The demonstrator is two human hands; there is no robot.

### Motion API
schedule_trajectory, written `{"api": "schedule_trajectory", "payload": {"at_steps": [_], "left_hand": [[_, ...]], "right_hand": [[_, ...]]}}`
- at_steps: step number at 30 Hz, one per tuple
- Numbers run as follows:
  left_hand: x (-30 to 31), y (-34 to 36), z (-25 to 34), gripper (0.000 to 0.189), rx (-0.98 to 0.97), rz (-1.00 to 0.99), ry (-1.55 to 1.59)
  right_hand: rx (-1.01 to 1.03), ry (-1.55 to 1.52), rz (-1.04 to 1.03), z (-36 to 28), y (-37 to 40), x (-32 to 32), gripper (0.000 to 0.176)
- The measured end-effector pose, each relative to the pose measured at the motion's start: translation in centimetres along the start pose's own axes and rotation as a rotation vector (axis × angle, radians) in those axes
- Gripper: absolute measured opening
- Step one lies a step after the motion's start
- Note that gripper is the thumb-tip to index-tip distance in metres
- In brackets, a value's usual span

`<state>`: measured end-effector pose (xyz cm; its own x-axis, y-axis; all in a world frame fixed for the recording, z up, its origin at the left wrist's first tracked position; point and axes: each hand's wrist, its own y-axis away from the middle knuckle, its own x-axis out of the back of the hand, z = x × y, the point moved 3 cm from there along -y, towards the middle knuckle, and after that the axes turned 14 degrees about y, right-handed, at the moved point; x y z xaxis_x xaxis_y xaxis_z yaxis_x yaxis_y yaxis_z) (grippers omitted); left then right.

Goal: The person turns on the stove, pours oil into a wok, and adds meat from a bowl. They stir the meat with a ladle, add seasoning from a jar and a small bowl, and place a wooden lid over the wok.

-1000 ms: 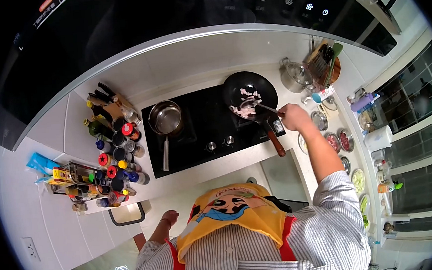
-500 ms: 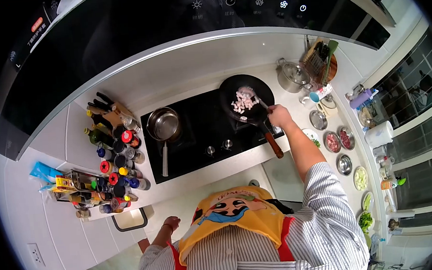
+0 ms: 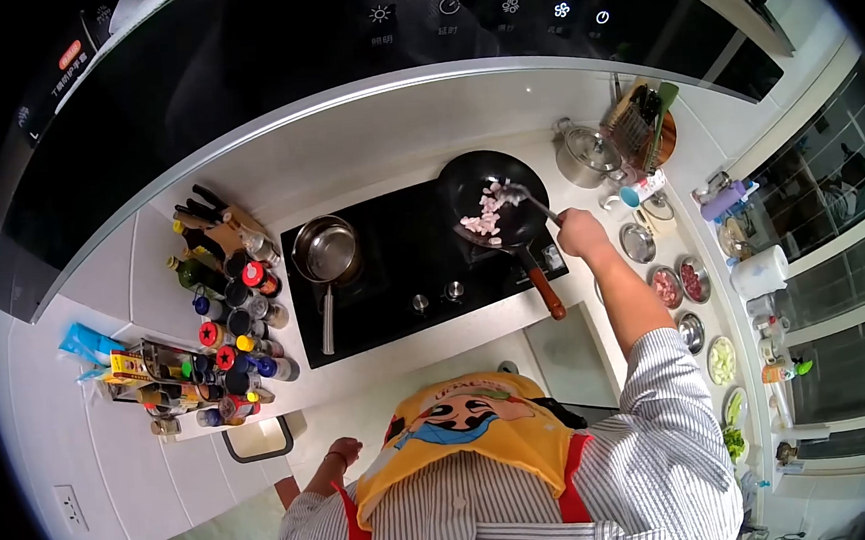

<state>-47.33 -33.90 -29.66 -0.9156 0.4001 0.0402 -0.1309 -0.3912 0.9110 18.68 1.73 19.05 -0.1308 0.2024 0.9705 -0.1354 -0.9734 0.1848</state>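
Observation:
My right hand (image 3: 579, 233) is closed round the handle of a metal spatula (image 3: 540, 205), whose head rests in a black wok on the right of the stove. Pale pink meat pieces (image 3: 483, 217) lie in the wok (image 3: 520, 226), mostly left of the spatula head. The wok's wooden handle (image 3: 546, 292) points toward me, with no hand on it. Down by my left side hangs my left hand (image 3: 345, 447), its fingers curled; whether anything is in them is too small to tell.
A steel saucepan (image 3: 329, 252) sits on the left burner. Bottles and jars (image 3: 241, 324) crowd the counter at left, near a knife block (image 3: 210, 210). At right are a lidded pot (image 3: 587, 154), bowls of meat (image 3: 665, 286) and a plate of chopped vegetables (image 3: 722, 360).
My right hand and the spatula have moved right, away from the wok's centre. The meat pieces are spread lower and further left in the wok.

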Motion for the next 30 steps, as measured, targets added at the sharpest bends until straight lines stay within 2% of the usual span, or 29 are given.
{"api": "schedule_trajectory", "payload": {"at_steps": [2, 3, 4, 6, 7, 9, 10, 13, 15, 16, 18, 19, 21, 22, 24, 26, 30], "left_hand": [[0.5, 2.9, 3.5, 0.016, -0.756, 0.012, -1.155], [1.2, 2.3, 2.9, 0.020, -0.420, 0.082, -0.484], [1.5, 1.9, 3.0, 0.020, -0.422, 0.082, -0.485], [1.4, 2.2, 4.3, 0.027, -0.495, 0.040, -0.967], [1.2, 2.3, 4.6, 0.027, -0.494, 0.040, -0.965], [1.3, 1.9, 4.4, 0.029, -0.369, 0.081, -0.636], [1.1, 1.9, 4.2, 0.029, -0.367, 0.081, -0.636], [0.4, 0.5, 3.2, 0.031, -0.449, 0.040, -0.789], [-0.1, 0.6, 3.2, 0.034, -0.577, -0.058, -1.175], [0.1, 0.6, 3.1, 0.034, -0.575, -0.058, -1.178], [0.4, 0.9, 2.9, 0.032, -0.384, 0.054, -0.673], [0.4, 1.3, 2.7, 0.032, -0.378, 0.051, -0.669], [0.4, 1.7, 2.3, 0.026, -0.350, 0.079, -0.334], [0.5, 1.5, 2.0, 0.026, -0.347, 0.078, -0.330], [0.0, 1.2, 2.2, 0.022, -0.519, -0.039, -1.081], [-0.4, 1.9, 2.2, 0.021, -0.492, -0.045, -1.089], [-0.3, 1.5, 2.7, 0.019, -0.489, -0.008, -1.001]], "right_hand": [[-0.103, -0.177, 0.064, 0.9, -1.3, -2.7, 0.027], [-0.105, -0.195, 0.077, 0.7, -1.3, -3.4, 0.030], [-0.107, -0.196, 0.079, 0.9, -1.2, -3.9, 0.030], [-0.028, -0.221, 0.058, 0.0, -0.5, -3.6, 0.033], [-0.055, -0.268, 0.027, 0.1, 0.0, -2.9, 0.034], [-0.086, -0.350, 0.039, 0.3, -0.1, -2.9, 0.034], [-0.121, -0.432, 0.051, 0.4, -0.1, -3.0, 0.034], [-0.100, -0.310, 0.125, -1.1, -1.8, -4.8, 0.033], [-0.072, -0.335, 0.145, -2.0, -1.3, -5.3, 0.033], [-0.041, -0.358, 0.163, -2.5, -1.1, -5.6, 0.033], [0.016, -0.330, 0.107, -2.6, 0.9, -2.4, 0.032], [0.039, -0.260, 0.067, -2.4, 2.3, -0.5, 0.031], [0.066, -0.186, 0.023, -1.8, 4.8, 3.0, 0.030], [0.071, -0.119, 0.005, -1.4, 6.0, 4.7, 0.029], [0.076, -0.051, -0.010, -1.3, 6.3, 5.4, 0.028], [0.084, 0.015, -0.081, -1.7, 6.1, 4.7, 0.028], [-0.017, -0.114, 0.021, -1.3, 2.0, 0.4, 0.025]]}}
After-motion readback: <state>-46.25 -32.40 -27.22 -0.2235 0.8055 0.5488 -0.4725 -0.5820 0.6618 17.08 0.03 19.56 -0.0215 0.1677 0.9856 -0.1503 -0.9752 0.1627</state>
